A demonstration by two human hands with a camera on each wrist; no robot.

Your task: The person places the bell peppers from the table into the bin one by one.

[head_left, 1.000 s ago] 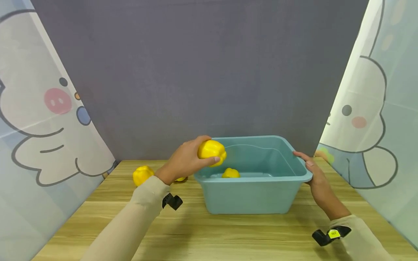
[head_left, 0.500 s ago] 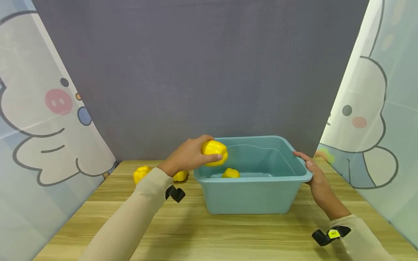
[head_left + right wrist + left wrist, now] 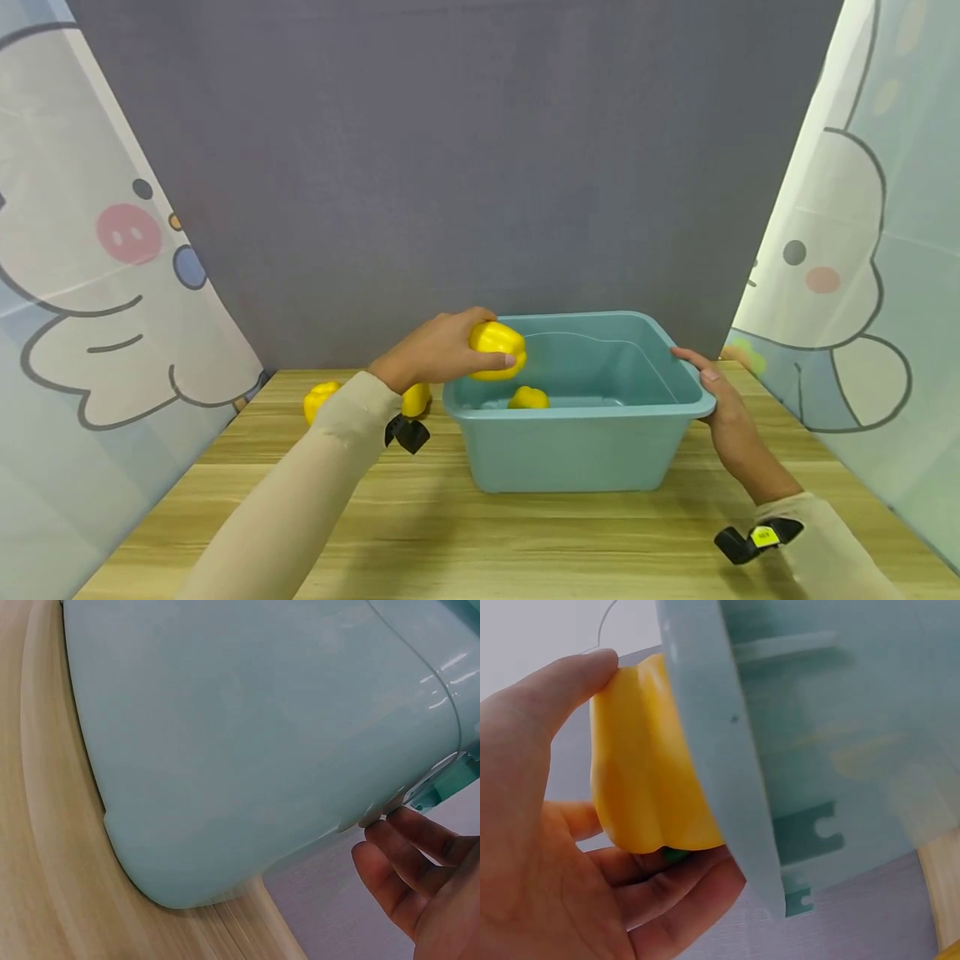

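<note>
My left hand (image 3: 441,350) grips a yellow bell pepper (image 3: 497,348), thumb on the near side, just over the left end of a blue-green plastic tub (image 3: 573,454). In the left wrist view, the tub's rim (image 3: 705,750) hides part of that pepper (image 3: 641,765), and a bit of green shows at its lower end. Another yellow bell pepper (image 3: 528,398) lies inside the tub. At the tub's right end, my right hand (image 3: 731,421) holds the rim; the right wrist view shows its fingertips (image 3: 375,832) bent against the outer wall under the edge.
Two more yellow peppers are on the wooden table (image 3: 480,550) left of the tub: one pepper (image 3: 318,402) farther left, another pepper (image 3: 416,400) partly behind my left wrist. A grey cloth wall (image 3: 465,167) stands behind; cartoon-printed curtains (image 3: 82,333) flank both sides.
My left hand has moved slightly right with the pepper, farther over the tub. More of the pepper behind my left wrist shows. My right hand stays on the rim.
</note>
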